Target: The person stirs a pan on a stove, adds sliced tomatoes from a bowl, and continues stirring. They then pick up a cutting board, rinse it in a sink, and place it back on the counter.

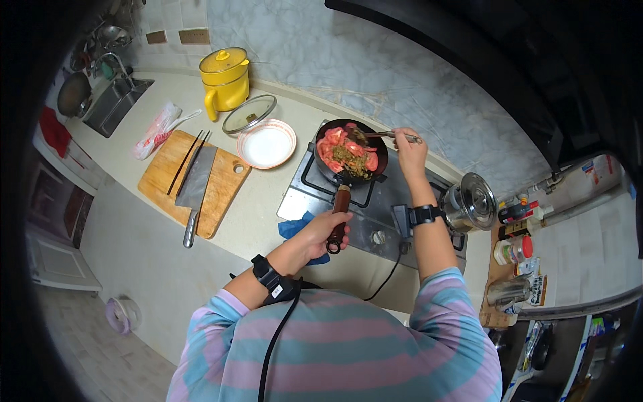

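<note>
My left hand [324,233] grips the brown handle [341,201] of a dark wok [380,166] that sits over a burner of the gas stove [351,221]. In the wok, cut tomato pieces [334,138] lie around a brownish-green chopped mixture [351,161]. My right hand [412,153] holds a metal-handled spatula [382,134]; its head is down among the food at the far side and partly hidden by it. A blue cloth [294,227] lies at the stove's front left edge, beside my left wrist.
Left of the stove are a white bowl [266,144], a glass lid [243,113], a yellow electric pot [226,83] and a wooden cutting board [226,206] bearing a cleaver [198,176] and chopsticks [182,163]. A lidded steel pot [454,208] and several condiment containers [512,249] stand at the right.
</note>
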Demonstrator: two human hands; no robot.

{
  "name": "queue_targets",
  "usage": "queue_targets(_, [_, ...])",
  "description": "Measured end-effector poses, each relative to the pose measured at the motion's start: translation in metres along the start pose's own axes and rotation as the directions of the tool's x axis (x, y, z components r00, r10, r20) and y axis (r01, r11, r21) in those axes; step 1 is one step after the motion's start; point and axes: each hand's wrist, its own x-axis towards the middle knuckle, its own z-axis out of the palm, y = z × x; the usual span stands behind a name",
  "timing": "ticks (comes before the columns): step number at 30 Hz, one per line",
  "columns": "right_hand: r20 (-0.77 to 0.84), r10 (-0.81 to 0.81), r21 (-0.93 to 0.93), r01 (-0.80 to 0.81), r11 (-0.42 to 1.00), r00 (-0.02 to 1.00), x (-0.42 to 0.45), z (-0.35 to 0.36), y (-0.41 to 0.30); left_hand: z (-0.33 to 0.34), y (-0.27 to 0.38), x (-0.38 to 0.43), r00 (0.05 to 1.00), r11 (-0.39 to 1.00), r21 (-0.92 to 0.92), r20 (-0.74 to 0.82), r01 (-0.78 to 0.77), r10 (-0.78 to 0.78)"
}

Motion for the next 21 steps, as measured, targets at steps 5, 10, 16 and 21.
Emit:
queue_targets(5, [0.344, -0.063, 0.189, -0.004, 0.982, 0.937, -0.016, -0.004, -0.019, -0.005, 0.002, 0.001, 1.000, 1.000, -0.027, 0.003, 0.008, -0.008])
queue_targets(10, [0.586, -0.338, -0.034, 0.439, 0.898, 0.737, -0.047, -0.060, -0.090, -0.005, 0.002, 0.000, 1.000, 0.999, -0.038, 0.002, 0.020, -0.020])
queue_targets(16, [0.611, -0.292, -0.159, 0.476, 0.865, 0.736, -0.047, -0.051, -0.069, 0.003, -0.001, 0.001, 1.000, 0.999, -0.045, -0.017, 0.012, -0.013])
queue_targets(21, [0.346, -0.201, -0.088, 0.245, 0.966, 0.916, -0.045, -0.013, -0.026, 0.004, -0.001, 0.003, 1.000, 0.998, -0.058, -0.010, 0.003, -0.003])
